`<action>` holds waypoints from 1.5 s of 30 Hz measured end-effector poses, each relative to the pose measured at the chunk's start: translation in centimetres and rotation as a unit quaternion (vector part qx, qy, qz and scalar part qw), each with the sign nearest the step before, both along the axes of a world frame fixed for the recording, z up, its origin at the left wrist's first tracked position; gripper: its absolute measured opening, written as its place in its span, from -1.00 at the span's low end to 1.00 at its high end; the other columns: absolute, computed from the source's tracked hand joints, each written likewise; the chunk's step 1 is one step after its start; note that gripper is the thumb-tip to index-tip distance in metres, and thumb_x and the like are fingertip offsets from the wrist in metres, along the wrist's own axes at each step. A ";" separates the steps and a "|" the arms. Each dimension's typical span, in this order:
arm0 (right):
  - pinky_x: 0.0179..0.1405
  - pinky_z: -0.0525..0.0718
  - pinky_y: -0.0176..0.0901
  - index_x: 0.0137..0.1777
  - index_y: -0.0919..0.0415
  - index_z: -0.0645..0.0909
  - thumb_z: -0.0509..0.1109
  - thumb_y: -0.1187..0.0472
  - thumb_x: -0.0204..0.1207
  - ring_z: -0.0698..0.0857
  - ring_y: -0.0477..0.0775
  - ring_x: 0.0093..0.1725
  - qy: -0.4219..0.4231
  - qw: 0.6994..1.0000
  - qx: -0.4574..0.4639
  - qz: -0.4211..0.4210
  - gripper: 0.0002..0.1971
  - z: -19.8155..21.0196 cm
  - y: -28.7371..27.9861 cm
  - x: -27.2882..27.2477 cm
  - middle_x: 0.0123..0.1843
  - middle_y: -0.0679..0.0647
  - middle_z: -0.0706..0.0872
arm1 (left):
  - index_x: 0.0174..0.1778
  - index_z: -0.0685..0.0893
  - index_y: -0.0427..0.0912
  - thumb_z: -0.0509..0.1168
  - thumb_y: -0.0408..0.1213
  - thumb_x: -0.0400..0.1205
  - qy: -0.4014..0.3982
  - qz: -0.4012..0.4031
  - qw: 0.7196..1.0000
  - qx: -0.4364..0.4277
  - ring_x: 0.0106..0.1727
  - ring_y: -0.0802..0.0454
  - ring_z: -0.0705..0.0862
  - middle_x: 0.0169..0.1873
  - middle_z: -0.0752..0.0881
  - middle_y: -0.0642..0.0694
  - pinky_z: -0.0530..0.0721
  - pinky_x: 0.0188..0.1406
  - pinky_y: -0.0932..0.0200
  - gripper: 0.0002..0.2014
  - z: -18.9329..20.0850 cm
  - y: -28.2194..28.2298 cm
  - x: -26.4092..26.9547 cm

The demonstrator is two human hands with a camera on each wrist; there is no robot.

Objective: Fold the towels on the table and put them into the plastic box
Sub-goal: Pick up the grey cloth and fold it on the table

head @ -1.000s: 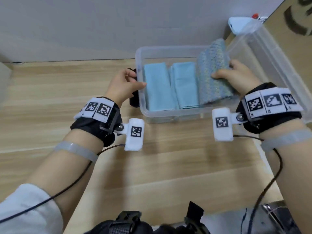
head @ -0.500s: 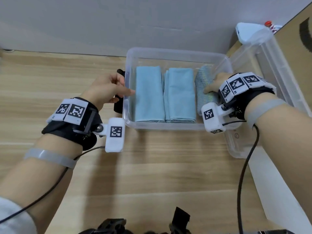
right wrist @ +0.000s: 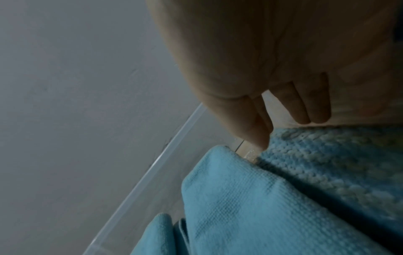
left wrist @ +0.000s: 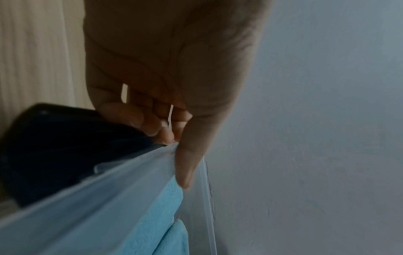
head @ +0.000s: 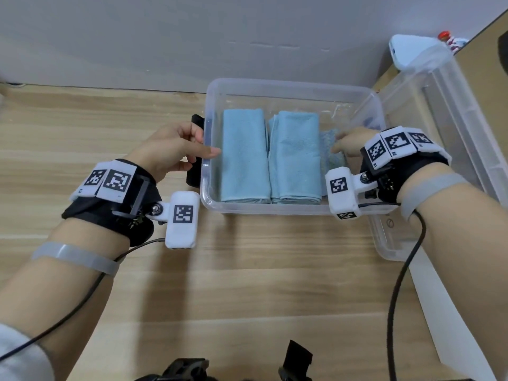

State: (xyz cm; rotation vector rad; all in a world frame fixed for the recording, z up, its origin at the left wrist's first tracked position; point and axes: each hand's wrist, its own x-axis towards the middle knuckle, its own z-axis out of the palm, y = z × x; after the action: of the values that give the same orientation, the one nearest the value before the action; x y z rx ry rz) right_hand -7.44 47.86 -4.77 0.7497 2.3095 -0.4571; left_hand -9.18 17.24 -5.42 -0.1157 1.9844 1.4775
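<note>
Clear plastic forms the box (head: 291, 209), which sits on the wooden table (head: 247, 284) at about 12 o'clock from the person. At its 9 o'clock wall the left hand (head: 171, 149) grips the rim: the thumb lies over the inside of the wall and the curled fingers (left wrist: 150, 124) press from outside, beside a black latch (head: 195, 160). I think this hand should hold firm, so the box does not slide while the other hand pushes.

Inside, two smooth blue towels (head: 243, 158) stand folded side by side, touching each other. At 3 o'clock of them lies the knitted towel (right wrist: 327, 163), lower than the other two. The right hand (head: 350, 141) rests on it with fingers almost straight, the thumb tip (right wrist: 259, 139) at the gap between the knitted towel and the neighbour; nothing is pinched as far as I can see.

To finish well, the palm should press flat and downward, so the fold stays closed. The lid (head: 445, 149) leans at the 3 o'clock side, apart from the towels
</note>
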 end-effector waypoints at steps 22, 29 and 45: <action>0.40 0.32 -0.17 0.46 0.20 0.40 0.30 0.20 0.54 0.42 0.12 0.47 0.260 0.948 -0.160 -0.095 -0.53 5.0 -3.7 3.5 0.49 0.14 0.45 | -0.38 0.45 -0.01 0.48 -0.37 0.41 0.007 0.036 0.999 -0.006 -0.33 0.06 0.50 -0.48 0.58 0.07 0.47 -0.20 0.15 -0.70 0.9 0.3 0.9; 0.52 -0.04 0.24 0.35 -0.03 0.40 0.36 0.18 0.36 0.13 0.11 0.59 0.407 0.882 0.188 -0.144 -0.48 8.2 -0.9 10.9 0.55 0.08 0.25 | 0.26 0.53 -0.08 0.44 -0.33 0.45 0.034 0.067 0.997 -0.010 -0.21 0.04 0.58 -0.22 0.67 0.01 0.55 0.15 -0.08 -0.55 0.9 0.7 2.1; -0.14 0.42 0.11 0.36 0.09 0.30 0.20 0.55 0.40 0.57 0.41 0.10 0.405 0.878 0.254 -0.029 -0.44 9.4 -1.4 13.0 0.09 0.35 0.60 | 0.43 0.47 -0.14 0.25 -0.47 0.61 0.055 0.035 0.998 -0.002 -0.01 -0.08 0.67 -0.08 0.63 -0.20 0.71 -0.24 0.19 -0.55 1.9 -0.9 3.3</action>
State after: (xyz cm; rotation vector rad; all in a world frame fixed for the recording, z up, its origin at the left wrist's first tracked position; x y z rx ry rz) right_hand 5.61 46.45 4.61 1.0069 3.2799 -0.1887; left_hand -5.84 16.30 -3.57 -0.1084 2.0910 1.5547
